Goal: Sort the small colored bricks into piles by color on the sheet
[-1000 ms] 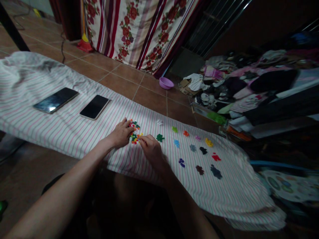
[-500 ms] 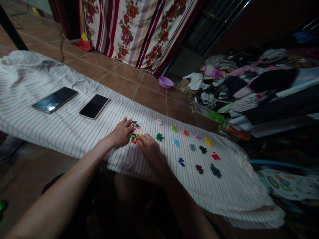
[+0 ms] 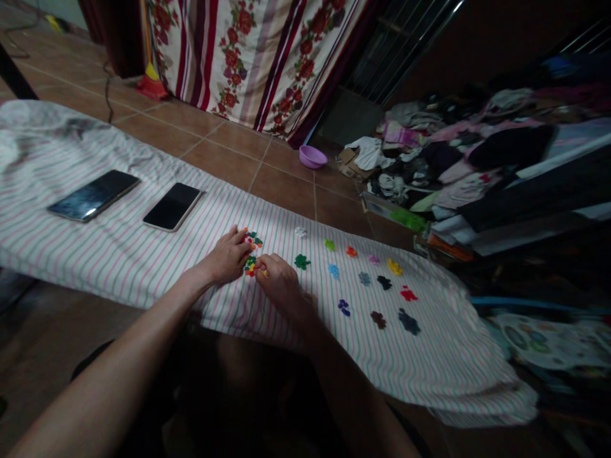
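Note:
A mixed heap of small coloured pieces [image 3: 251, 262], red, green, orange and yellow, lies on the striped cloth [image 3: 181, 267]. My left hand [image 3: 230, 256] rests at the heap's left side, fingers stretched out and touching its edge. At the right side of the heap, my right hand [image 3: 279, 278] has its fingers curled into a pinch. A yellowish piece shows by those fingertips; whether it is held I cannot tell. Nearest to my right hand is a dark green pile [image 3: 302, 261]. Other single-colour piles spread rightward, among them light blue [image 3: 333, 271], purple [image 3: 344, 308] and yellow [image 3: 394, 266].
Two phones, a larger one [image 3: 94, 195] and a smaller one [image 3: 172, 207], lie on the cloth to the left. Beyond the cloth's far edge, a purple basin [image 3: 312, 157] stands on the tiled floor. Heaped clothes [image 3: 458, 152] are at the right.
The view has shifted slightly, moving everything a little left in the picture. My right hand's fingers have curled in more at the heap's edge; my left hand stays beside it.

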The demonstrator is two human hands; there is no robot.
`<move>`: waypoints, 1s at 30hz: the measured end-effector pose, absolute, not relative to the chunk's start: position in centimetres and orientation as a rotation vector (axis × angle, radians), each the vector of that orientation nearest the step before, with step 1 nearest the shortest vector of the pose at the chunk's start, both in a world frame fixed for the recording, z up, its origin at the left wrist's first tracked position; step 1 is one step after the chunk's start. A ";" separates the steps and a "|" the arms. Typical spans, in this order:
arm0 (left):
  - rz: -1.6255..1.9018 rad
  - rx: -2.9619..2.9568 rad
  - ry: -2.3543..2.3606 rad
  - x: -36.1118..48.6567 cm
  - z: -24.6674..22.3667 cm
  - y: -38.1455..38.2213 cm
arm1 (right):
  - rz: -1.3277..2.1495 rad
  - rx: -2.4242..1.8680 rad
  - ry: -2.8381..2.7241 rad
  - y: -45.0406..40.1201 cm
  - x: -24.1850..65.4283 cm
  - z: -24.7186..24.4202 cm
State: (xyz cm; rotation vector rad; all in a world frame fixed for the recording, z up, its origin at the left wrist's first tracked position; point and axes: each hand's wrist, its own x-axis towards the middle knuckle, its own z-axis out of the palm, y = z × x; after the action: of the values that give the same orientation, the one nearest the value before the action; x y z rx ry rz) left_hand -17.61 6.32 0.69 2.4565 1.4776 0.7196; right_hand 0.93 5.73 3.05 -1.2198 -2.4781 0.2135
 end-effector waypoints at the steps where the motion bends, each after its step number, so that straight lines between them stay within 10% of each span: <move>1: 0.723 2.457 1.481 -17.6 0.7 6.3 | 0.218 -1.201 -2.466 5.7 0.9 3.0; 30: 0.823 2.485 1.507 -17.4 0.4 6.6 | 0.242 -1.301 -2.237 7.6 7.1 3.5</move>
State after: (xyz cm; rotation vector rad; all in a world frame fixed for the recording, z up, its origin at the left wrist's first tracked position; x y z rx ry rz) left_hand -17.39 6.59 0.39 2.4848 1.5072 0.8230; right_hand 7.10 7.60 3.52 -1.3009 -2.2366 0.2421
